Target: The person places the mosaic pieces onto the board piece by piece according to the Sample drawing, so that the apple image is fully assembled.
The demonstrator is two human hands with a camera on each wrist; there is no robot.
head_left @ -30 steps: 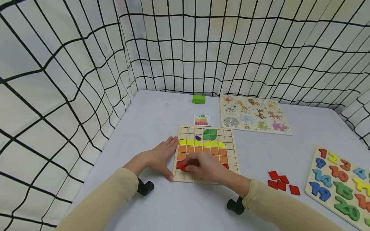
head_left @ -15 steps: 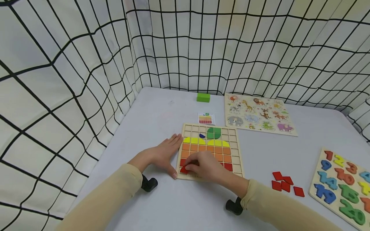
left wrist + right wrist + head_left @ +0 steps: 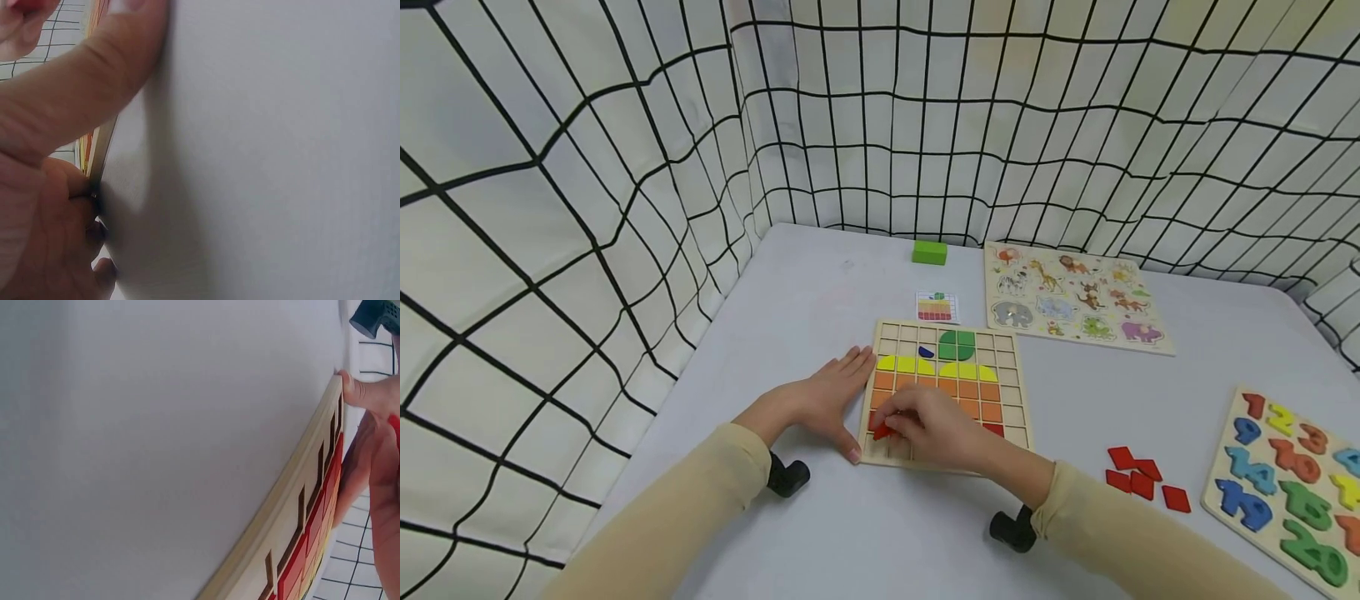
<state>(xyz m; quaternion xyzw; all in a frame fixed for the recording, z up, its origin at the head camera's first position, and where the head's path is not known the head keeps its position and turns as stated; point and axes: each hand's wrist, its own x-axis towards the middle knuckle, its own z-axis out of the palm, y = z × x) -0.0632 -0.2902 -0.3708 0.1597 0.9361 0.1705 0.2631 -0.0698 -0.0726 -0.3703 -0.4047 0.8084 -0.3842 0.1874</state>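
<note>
A wooden grid board (image 3: 1011, 408) lies on the table with a picture made of coloured tiles: green, blue and yellow shapes above orange rows and a red row. My left hand (image 3: 827, 402) rests against its left edge with spread, mostly straight fingers; the thumb (image 3: 87, 81) lies along the near corner in the left wrist view. Over the board's lower left, my right hand (image 3: 932, 425) pinches a red tile (image 3: 882, 432) between thumb and fingers. That tile is tilted and partly hidden by the fingertips. The right hand covers part of the red row.
Several loose red tiles (image 3: 1142, 483) lie right of the board. Farther right is a number puzzle (image 3: 1262, 450). Behind stand an animal puzzle (image 3: 1075, 292), a small pattern card (image 3: 937, 307) and a green block (image 3: 929, 252). Black netting (image 3: 895, 150) encloses the table.
The head view has shifted slightly. My right hand has moved the red tile a little about the board's lower left corner and now holds it more tilted. The left hand stays at the board's edge.
</note>
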